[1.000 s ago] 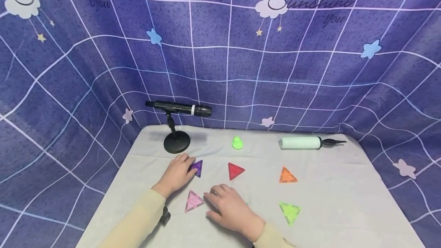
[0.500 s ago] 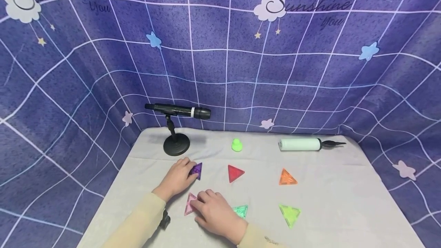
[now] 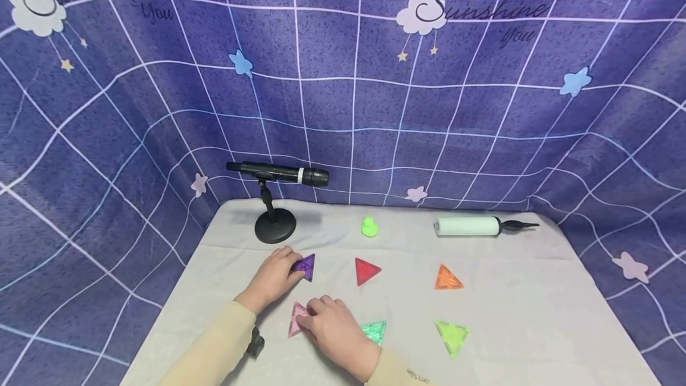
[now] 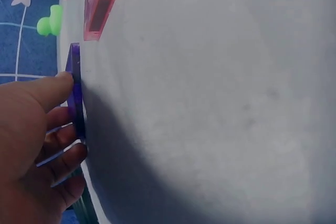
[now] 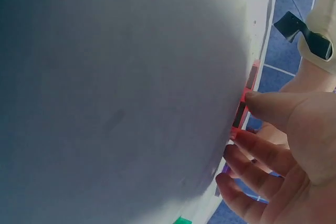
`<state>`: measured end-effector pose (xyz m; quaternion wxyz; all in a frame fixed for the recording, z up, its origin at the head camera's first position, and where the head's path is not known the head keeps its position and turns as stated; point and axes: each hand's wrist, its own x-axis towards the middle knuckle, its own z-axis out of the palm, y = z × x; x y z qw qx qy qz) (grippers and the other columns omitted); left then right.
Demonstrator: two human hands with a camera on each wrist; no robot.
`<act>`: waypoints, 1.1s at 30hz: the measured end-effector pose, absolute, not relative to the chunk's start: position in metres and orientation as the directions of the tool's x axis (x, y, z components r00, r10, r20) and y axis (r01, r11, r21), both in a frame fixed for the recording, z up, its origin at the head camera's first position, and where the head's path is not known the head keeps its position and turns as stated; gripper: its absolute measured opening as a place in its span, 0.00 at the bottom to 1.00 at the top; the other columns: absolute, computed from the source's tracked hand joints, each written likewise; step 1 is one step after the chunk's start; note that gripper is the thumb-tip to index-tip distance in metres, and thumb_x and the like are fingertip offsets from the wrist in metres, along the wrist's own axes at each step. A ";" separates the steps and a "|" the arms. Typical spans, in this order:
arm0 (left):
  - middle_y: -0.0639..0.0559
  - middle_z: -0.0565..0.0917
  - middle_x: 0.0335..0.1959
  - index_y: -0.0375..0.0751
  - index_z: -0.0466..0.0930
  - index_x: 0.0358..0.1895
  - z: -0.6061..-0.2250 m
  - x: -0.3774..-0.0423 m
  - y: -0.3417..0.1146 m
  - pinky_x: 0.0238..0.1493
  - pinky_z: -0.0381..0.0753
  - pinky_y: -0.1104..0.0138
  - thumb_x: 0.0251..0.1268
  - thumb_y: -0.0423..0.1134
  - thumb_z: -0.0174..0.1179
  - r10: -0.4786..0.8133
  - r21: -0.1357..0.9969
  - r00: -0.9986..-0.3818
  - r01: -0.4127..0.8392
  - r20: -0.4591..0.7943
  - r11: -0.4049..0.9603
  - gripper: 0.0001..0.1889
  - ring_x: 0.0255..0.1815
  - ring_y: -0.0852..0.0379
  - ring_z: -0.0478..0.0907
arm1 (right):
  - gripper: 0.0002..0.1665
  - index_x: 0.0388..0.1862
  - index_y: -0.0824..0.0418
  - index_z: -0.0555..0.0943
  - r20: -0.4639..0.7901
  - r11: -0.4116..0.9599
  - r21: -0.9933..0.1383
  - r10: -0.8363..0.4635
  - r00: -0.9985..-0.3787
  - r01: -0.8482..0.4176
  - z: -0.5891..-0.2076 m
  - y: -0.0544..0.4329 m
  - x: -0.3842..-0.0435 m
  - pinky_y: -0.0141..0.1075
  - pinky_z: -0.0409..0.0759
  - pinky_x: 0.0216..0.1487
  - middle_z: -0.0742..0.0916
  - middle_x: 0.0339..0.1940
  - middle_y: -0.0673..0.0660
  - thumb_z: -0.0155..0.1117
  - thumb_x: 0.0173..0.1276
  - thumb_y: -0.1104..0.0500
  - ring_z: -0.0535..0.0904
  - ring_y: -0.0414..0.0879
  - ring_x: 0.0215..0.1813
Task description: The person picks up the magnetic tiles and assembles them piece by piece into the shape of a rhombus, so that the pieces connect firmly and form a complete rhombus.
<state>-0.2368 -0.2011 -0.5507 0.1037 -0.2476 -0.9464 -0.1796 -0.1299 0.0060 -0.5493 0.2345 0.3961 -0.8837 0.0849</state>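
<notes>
In the head view, pinches the purple tile [image 3: 306, 267] from its left with the left hand [image 3: 272, 274] and the pink tile [image 3: 295, 320] from its right with the right hand [image 3: 339, 330], on or just over the bench [image 3: 525, 326]. Shows the pink tile almost straight to the near side of the purple tile, apart from it, with a straight edge to the left; shows the purple tile's straight edge to the right (no long axis to read in triangles).

In the left wrist view, shows the purple tile edge-on between thumb and bent fingers, only narrowly parted, with a small gap to the pink tile. Cannot tell flat from tipped.

In the right wrist view, shows the pink tile between thumb and forefinger, with a purple sliver past the fingertips.
</notes>
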 end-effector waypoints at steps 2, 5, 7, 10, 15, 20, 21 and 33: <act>0.46 0.81 0.42 0.34 0.84 0.50 -0.549 -0.236 -0.201 0.52 0.77 0.50 0.61 0.40 0.76 0.425 0.305 -0.858 0.503 0.288 0.809 0.19 0.45 0.46 0.77 | 0.06 0.40 0.39 0.91 0.481 0.677 0.031 -0.655 -0.583 -0.735 -0.549 0.005 -0.130 0.31 0.66 0.30 0.85 0.39 0.45 0.78 0.64 0.48 0.77 0.40 0.38; 0.45 0.82 0.42 0.33 0.84 0.49 -0.546 -0.235 -0.201 0.52 0.77 0.50 0.60 0.38 0.77 0.418 0.325 -0.862 0.499 0.287 0.803 0.18 0.45 0.46 0.78 | 0.04 0.38 0.39 0.91 0.474 0.689 0.041 -0.651 -0.593 -0.723 -0.548 0.003 -0.130 0.32 0.66 0.29 0.84 0.37 0.45 0.77 0.64 0.48 0.77 0.40 0.36; 0.45 0.82 0.42 0.33 0.83 0.48 -0.544 -0.235 -0.201 0.52 0.78 0.50 0.59 0.38 0.77 0.418 0.334 -0.862 0.500 0.288 0.799 0.18 0.45 0.46 0.78 | 0.04 0.37 0.39 0.91 0.461 0.700 0.044 -0.647 -0.607 -0.713 -0.547 0.001 -0.130 0.32 0.66 0.29 0.83 0.35 0.44 0.78 0.63 0.48 0.76 0.40 0.35; 0.46 0.82 0.41 0.34 0.83 0.48 -0.544 -0.235 -0.202 0.51 0.78 0.51 0.59 0.38 0.78 0.416 0.346 -0.864 0.497 0.285 0.796 0.18 0.45 0.47 0.78 | 0.03 0.36 0.39 0.92 0.429 0.713 0.048 -0.647 -0.631 -0.699 -0.544 -0.003 -0.129 0.32 0.67 0.28 0.82 0.34 0.45 0.78 0.63 0.48 0.76 0.40 0.33; 0.48 0.80 0.40 0.36 0.81 0.49 -0.546 -0.235 -0.203 0.49 0.79 0.52 0.59 0.39 0.78 0.400 0.381 -0.877 0.476 0.264 0.793 0.20 0.42 0.51 0.77 | 0.06 0.38 0.40 0.93 0.386 0.713 0.019 -0.652 -0.653 -0.701 -0.542 -0.007 -0.129 0.32 0.72 0.29 0.84 0.37 0.45 0.79 0.63 0.50 0.77 0.39 0.34; 0.48 0.80 0.41 0.37 0.78 0.50 -0.548 -0.235 -0.204 0.49 0.80 0.52 0.60 0.38 0.77 0.389 0.387 -0.885 0.463 0.255 0.798 0.20 0.41 0.51 0.79 | 0.05 0.37 0.40 0.93 0.385 0.713 0.022 -0.653 -0.653 -0.700 -0.542 -0.008 -0.130 0.31 0.72 0.28 0.85 0.36 0.45 0.80 0.62 0.50 0.77 0.39 0.33; 0.47 0.80 0.42 0.37 0.78 0.50 -0.548 -0.234 -0.204 0.49 0.81 0.52 0.60 0.38 0.77 0.390 0.386 -0.884 0.464 0.257 0.797 0.20 0.41 0.51 0.80 | 0.04 0.36 0.40 0.93 0.385 0.715 0.027 -0.653 -0.653 -0.699 -0.541 -0.008 -0.130 0.32 0.71 0.28 0.84 0.36 0.45 0.79 0.62 0.50 0.77 0.39 0.33; 0.48 0.77 0.36 0.39 0.75 0.44 -0.550 -0.229 -0.207 0.45 0.81 0.51 0.60 0.27 0.74 0.372 0.358 -0.878 0.466 0.301 0.809 0.16 0.38 0.50 0.79 | 0.04 0.34 0.41 0.93 0.388 0.733 0.031 -0.636 -0.667 -0.680 -0.538 -0.006 -0.136 0.33 0.67 0.27 0.82 0.31 0.45 0.79 0.60 0.53 0.76 0.40 0.30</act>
